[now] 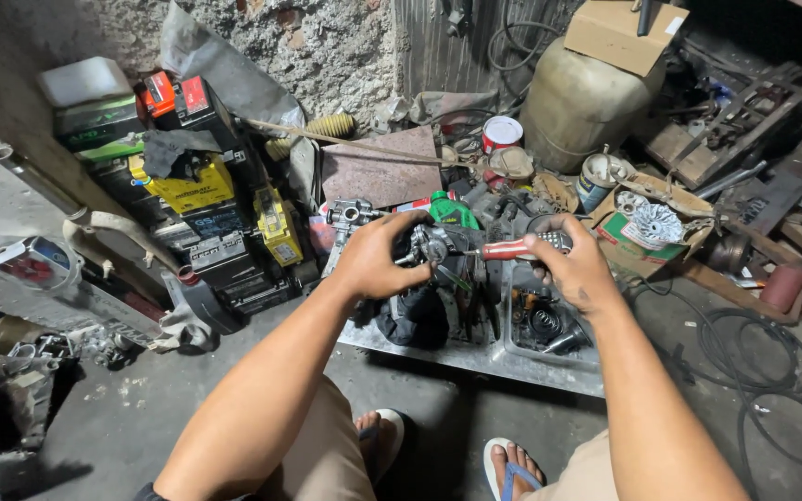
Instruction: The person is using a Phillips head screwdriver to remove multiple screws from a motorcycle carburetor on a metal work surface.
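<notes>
Screwdriver [512, 248] lies level in the right hand [575, 269], tip pointing left at the metal part [427, 247] clamped in the left hand [375, 258]; both grips closed tight.

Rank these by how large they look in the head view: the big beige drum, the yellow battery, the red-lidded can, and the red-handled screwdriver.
1. Big beige drum
2. Yellow battery
3. Red-handled screwdriver in the right hand and red-lidded can: too alike to rank, and the can sits farther away.

Red-and-black screwdriver handle [523, 247], yellow battery [192, 188], green cloth [452, 211], red-and-white tin [501, 134], blue-strapped sandal [512, 464]
</notes>
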